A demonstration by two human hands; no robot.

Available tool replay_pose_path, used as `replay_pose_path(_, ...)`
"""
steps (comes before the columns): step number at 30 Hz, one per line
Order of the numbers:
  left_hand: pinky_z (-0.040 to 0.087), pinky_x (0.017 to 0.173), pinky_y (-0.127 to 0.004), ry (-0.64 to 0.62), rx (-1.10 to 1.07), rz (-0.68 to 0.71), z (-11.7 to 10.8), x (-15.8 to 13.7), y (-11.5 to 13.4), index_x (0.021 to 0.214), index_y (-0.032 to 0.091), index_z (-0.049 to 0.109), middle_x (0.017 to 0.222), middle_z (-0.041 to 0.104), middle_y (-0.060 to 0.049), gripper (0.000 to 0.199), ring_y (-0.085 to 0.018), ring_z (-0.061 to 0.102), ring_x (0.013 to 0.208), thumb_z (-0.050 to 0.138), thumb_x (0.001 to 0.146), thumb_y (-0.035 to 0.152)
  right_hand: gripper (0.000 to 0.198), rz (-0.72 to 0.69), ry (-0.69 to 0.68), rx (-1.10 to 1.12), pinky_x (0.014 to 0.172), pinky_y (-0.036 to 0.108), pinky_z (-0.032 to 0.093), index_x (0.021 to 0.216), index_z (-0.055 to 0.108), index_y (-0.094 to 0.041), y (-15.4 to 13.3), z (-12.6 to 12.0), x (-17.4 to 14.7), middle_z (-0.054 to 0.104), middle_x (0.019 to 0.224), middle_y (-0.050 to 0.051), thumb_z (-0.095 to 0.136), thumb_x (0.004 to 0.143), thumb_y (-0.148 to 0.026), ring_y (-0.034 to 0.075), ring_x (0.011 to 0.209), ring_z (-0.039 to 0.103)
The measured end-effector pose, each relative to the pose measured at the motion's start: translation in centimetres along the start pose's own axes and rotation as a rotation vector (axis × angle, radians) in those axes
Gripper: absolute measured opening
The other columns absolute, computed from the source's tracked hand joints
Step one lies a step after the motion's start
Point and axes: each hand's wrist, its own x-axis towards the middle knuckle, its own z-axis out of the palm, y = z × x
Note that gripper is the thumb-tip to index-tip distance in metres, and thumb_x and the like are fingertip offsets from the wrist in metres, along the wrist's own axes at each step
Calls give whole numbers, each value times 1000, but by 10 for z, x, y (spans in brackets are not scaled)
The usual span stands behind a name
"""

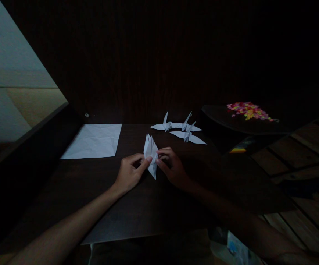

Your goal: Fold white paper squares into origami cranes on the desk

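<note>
No readable text, labels, numbers or signs.

The folded white paper diamond (150, 149), split-tipped, is held pointing forward.

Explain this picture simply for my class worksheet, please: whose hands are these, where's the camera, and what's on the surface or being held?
There's no machine here: these are a person's bare hands, seen by a camera worn on that person's head, looking forward and down. The left hand and right hand hold a folded white paper between them. Beyond it on the dark surface stand three paper birds; to the left lies a creased white sheet. Colourful little pieces, too small to identify, sit on a dark ledge at right.
</note>
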Motion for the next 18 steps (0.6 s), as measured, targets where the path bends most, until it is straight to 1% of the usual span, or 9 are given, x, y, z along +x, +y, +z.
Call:
replay_pose_path(3,37,55,-23,-3,46,77,0,-2,3,61,17,64,58,53,0,29,-13,47,57,60,83,37,31,126,64,169,78,32,51,111,47,-24,5,4,1,58,99,5,60,85,-36,16,86,59)
replay_pose_path(5,36,53,-23,2,38,70,0,-2,5,60,17,65,56,52,1,30,-12,45,55,61,81,37,38,177,70,217,78,32,50,111,47,-23,7,5,2,59,97,5,64,81,-39,16,86,59)
replay_pose_path(8,33,48,-22,-44,-96,-64,0,0,5,63,16,67,55,52,2,30,-10,44,51,63,79,41,41,258,9,242,76,31,50,111,49,-23,8,3,5,60,100,5,66,79,-41,16,84,59)
replay_pose_path(10,35,49,-21,-83,-207,-153,1,1,3,69,15,69,58,55,1,29,-10,46,52,64,78,42,40,309,-39,258,72,30,49,110,51,-22,7,2,6,61,92,3,67,78,-41,15,80,59)
replay_pose_path(12,39,53,-21,-83,-292,-187,2,3,1,85,14,70,63,59,1,27,-11,51,56,67,77,39,41,334,-63,271,67,28,48,109,53,-21,4,0,6,60,81,0,68,76,-40,14,74,59)
replay_pose_path(13,42,55,-21,-68,-328,-191,2,4,-1,96,14,69,66,60,1,31,-11,53,59,68,76,37,44,337,-68,273,65,27,48,112,53,-21,3,0,6,58,78,-2,69,76,-39,13,71,59)
replay_pose_path(14,43,57,-22,-53,-364,-191,3,4,-2,109,16,65,67,60,1,39,-11,54,60,69,75,35,48,337,-73,272,63,26,47,116,52,-21,1,-1,6,57,75,-3,70,75,-38,13,68,58)
replay_pose_path(16,45,59,-21,-27,-418,-188,4,5,-3,130,18,50,71,60,1,60,-11,55,62,70,75,31,60,340,-81,273,58,25,47,129,46,-22,-1,-1,5,56,73,-4,70,75,-36,11,62,57)
replay_pose_path(18,46,60,-22,-25,-451,-185,5,4,-3,137,20,41,78,61,0,69,-11,56,64,70,75,29,66,350,-88,279,54,24,46,136,41,-23,-3,-1,5,54,72,-5,68,77,-36,10,57,55)
